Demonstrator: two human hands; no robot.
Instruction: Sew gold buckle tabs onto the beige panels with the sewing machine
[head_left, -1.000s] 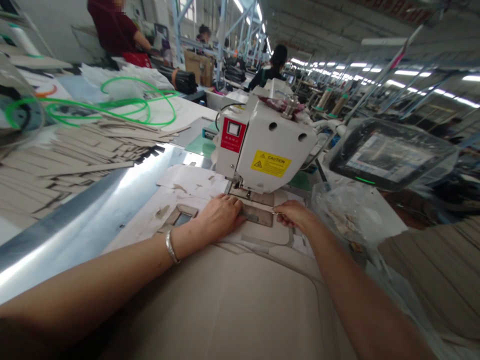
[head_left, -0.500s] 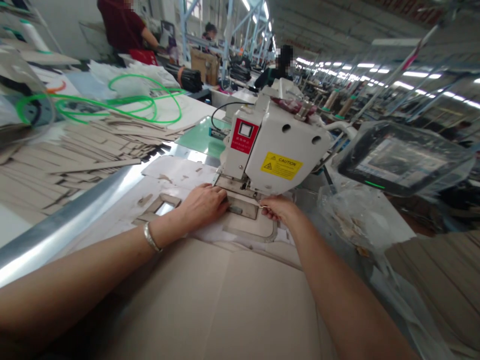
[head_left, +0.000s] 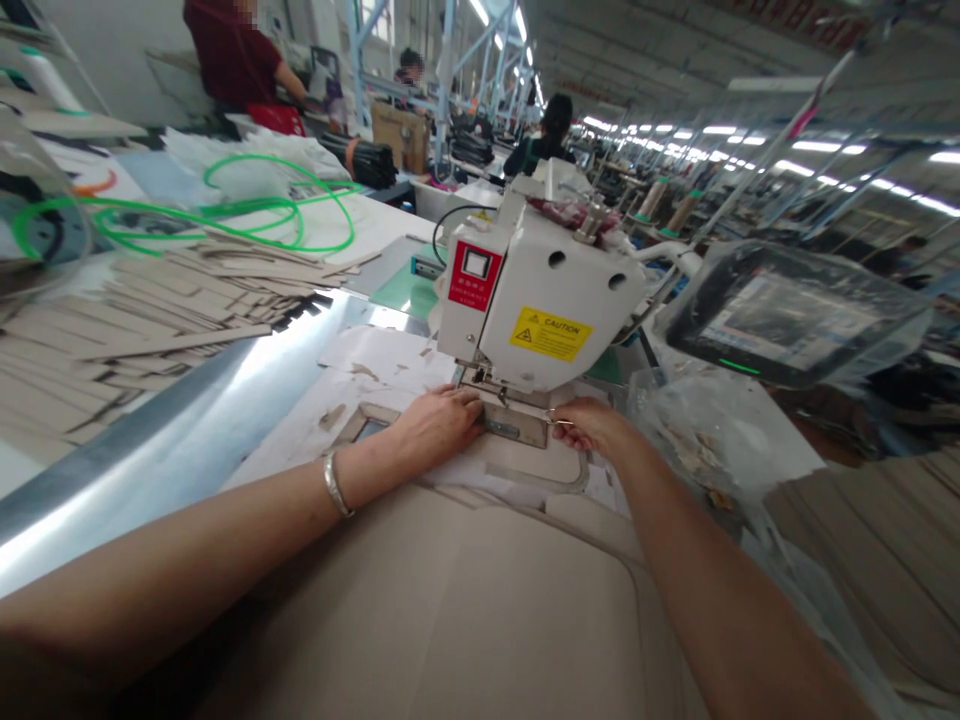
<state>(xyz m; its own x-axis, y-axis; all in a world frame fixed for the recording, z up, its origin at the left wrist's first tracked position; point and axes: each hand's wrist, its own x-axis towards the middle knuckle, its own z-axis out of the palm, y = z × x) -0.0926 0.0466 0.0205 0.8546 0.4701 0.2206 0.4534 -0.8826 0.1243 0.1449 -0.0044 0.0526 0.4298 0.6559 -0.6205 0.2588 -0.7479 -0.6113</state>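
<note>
Beige, round-cornered panel (head_left: pixel 529 465) lying flat beneath a white automatic sewing machine (head_left: pixel 544 310), against a metal clamp plate (head_left: pixel 514 428). Left hand (head_left: pixel 439 428) spread, pressing down beside the plate; right hand (head_left: pixel 592 428) pinching a thin strand (head_left: pixel 559 422).
</note>
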